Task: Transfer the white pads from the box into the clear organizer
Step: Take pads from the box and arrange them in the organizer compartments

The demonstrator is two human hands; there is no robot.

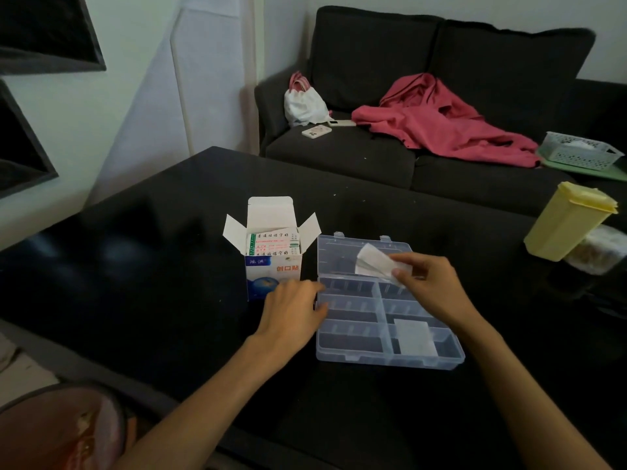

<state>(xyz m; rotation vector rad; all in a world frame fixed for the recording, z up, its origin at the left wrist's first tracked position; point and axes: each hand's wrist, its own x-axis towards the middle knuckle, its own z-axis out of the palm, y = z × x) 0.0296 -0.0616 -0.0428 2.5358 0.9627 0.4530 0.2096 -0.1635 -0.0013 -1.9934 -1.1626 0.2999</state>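
One white pad (pixel 375 263) is pinched in the right hand (pixel 428 281); lower it flat into a free organizer (pixel 390 359) compartment while the left hand (pixel 292 308), fingers loosely curled, steadies the rim.

Left hand (pixel 291 308): palm down, fingers loosely bent, tips at the organizer (pixel 386 320) edge.
Right hand (pixel 429 283): raised, thumb and fingers pinching a white pad (pixel 375 262).
Forearms: both bare, reaching forward from below.

One box (pixel 273 262), one organizer (pixel 353 337), two hands.
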